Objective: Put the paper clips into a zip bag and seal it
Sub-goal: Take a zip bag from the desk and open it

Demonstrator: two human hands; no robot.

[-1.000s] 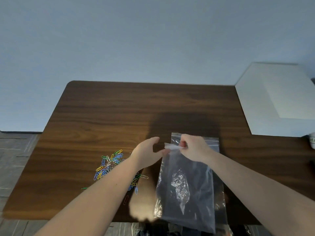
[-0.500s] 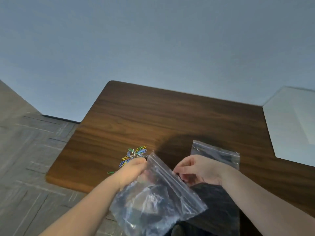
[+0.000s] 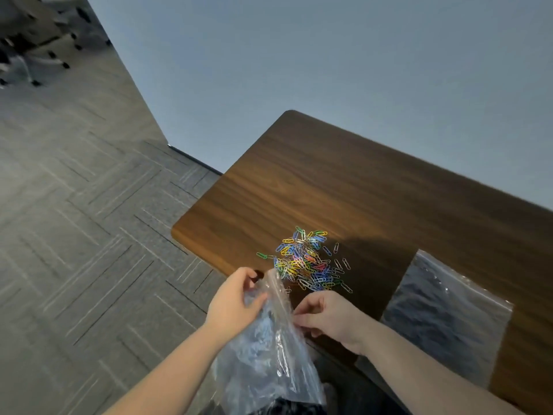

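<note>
A heap of coloured paper clips [image 3: 305,262] lies near the front left corner of the brown wooden table [image 3: 359,190]. I hold a clear zip bag [image 3: 269,348] in the air at the table's front edge, just below the heap. My left hand [image 3: 232,301] pinches the bag's top on its left side. My right hand [image 3: 329,317] grips the top edge on the right side. The bag's mouth points up toward the clips and its body hangs down between my forearms.
More clear zip bags [image 3: 443,319] lie flat on the table to the right of my hands. Grey carpet floor [image 3: 89,235] spreads to the left, with chair bases [image 3: 33,40] at the far top left. A plain wall stands behind the table.
The bag came off the pile on the table and both hands now hold its top by the clips. The view swung left and tilted, so the white box at right is out of sight.
</note>
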